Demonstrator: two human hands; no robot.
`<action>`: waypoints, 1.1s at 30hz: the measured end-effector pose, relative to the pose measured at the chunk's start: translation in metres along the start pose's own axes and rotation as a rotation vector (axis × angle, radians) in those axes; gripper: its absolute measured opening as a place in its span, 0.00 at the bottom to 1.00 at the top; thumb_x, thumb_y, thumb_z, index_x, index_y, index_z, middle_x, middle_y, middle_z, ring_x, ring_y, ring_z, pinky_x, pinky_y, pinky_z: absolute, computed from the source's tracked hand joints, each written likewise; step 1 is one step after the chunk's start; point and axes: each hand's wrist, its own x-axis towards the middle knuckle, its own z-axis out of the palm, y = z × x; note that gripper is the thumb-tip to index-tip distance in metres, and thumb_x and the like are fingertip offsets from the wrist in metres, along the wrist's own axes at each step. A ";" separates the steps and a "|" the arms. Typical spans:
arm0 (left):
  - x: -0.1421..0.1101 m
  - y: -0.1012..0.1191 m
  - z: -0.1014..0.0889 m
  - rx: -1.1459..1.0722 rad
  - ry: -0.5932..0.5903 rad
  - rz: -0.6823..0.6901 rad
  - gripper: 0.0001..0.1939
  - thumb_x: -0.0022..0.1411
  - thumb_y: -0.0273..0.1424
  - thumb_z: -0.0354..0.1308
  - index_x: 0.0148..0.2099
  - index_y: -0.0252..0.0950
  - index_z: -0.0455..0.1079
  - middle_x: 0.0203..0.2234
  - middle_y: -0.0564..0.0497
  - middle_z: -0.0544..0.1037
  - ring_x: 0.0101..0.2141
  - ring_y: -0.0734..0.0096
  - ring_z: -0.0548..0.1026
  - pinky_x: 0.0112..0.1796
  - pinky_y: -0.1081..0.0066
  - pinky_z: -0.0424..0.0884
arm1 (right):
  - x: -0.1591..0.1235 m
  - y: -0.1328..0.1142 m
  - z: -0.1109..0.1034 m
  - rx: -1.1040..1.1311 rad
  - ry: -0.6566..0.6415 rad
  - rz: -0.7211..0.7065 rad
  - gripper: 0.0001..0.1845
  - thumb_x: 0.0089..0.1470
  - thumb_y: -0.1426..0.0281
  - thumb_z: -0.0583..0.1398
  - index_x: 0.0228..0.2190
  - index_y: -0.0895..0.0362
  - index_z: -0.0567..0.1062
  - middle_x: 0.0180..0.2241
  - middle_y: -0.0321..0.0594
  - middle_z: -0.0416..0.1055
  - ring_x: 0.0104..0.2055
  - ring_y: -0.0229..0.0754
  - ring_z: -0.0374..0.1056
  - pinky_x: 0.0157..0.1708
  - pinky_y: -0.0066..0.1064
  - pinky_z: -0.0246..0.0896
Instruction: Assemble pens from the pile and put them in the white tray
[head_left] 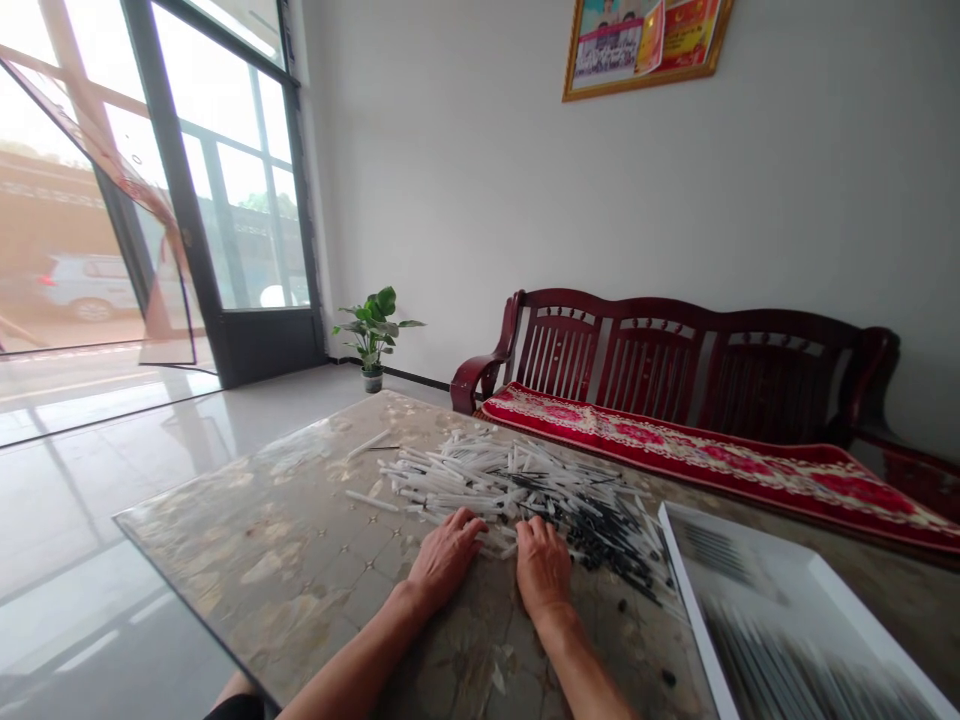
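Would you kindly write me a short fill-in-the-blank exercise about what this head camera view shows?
The left hand and right hand lie at the near edge of a heap of thin tubes, white on the left and ____ on the right. A white tray sits to the ____ of the right hand. The cushion on the wooden bench is mostly ____.

Missing words: black; right; red.

white tray point(694, 610) cut off, contents blurred
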 end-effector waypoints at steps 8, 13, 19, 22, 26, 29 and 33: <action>0.033 0.029 0.003 -0.056 0.103 0.037 0.13 0.65 0.30 0.51 0.50 0.43 0.71 0.47 0.49 0.74 0.44 0.67 0.75 0.43 0.71 0.70 | -0.004 0.006 0.004 0.060 0.200 0.016 0.13 0.57 0.81 0.55 0.33 0.52 0.75 0.35 0.40 0.73 0.39 0.48 0.68 0.38 0.35 0.58; 0.090 0.056 0.004 0.015 0.117 0.084 0.14 0.67 0.30 0.47 0.49 0.42 0.72 0.44 0.49 0.74 0.44 0.69 0.74 0.44 0.73 0.68 | -0.005 0.016 0.011 0.268 0.454 0.059 0.11 0.62 0.74 0.51 0.39 0.54 0.73 0.35 0.43 0.73 0.38 0.48 0.68 0.38 0.36 0.60; 0.127 0.061 0.013 0.121 0.000 0.137 0.11 0.62 0.26 0.53 0.42 0.39 0.75 0.44 0.45 0.74 0.46 0.60 0.73 0.44 0.67 0.68 | -0.003 0.023 0.016 0.519 0.622 0.181 0.15 0.66 0.63 0.47 0.43 0.56 0.70 0.38 0.45 0.73 0.41 0.46 0.70 0.41 0.34 0.63; 0.134 0.064 0.017 0.171 -0.036 0.136 0.12 0.61 0.22 0.51 0.43 0.35 0.75 0.45 0.40 0.74 0.46 0.57 0.73 0.44 0.64 0.69 | -0.001 0.027 0.019 0.607 0.659 0.256 0.17 0.66 0.60 0.47 0.43 0.56 0.71 0.37 0.45 0.73 0.41 0.45 0.70 0.41 0.33 0.63; 0.136 0.069 0.020 0.206 -0.048 0.144 0.15 0.61 0.20 0.48 0.44 0.33 0.74 0.44 0.38 0.75 0.45 0.56 0.73 0.45 0.61 0.69 | 0.000 0.030 0.025 0.693 0.698 0.317 0.19 0.65 0.57 0.49 0.42 0.56 0.72 0.37 0.46 0.73 0.41 0.45 0.71 0.42 0.34 0.64; 0.132 0.071 0.021 0.208 -0.042 0.169 0.15 0.61 0.20 0.48 0.42 0.34 0.76 0.41 0.39 0.76 0.46 0.56 0.73 0.45 0.62 0.68 | 0.000 0.031 0.027 0.780 0.705 0.365 0.19 0.63 0.56 0.50 0.42 0.56 0.72 0.37 0.46 0.74 0.41 0.46 0.71 0.43 0.35 0.64; 0.122 0.071 0.021 0.192 -0.006 0.168 0.14 0.63 0.23 0.49 0.40 0.37 0.76 0.41 0.43 0.76 0.45 0.59 0.72 0.44 0.65 0.68 | 0.000 0.035 0.023 0.902 0.698 0.479 0.20 0.60 0.54 0.52 0.42 0.57 0.71 0.40 0.48 0.74 0.41 0.46 0.71 0.41 0.34 0.64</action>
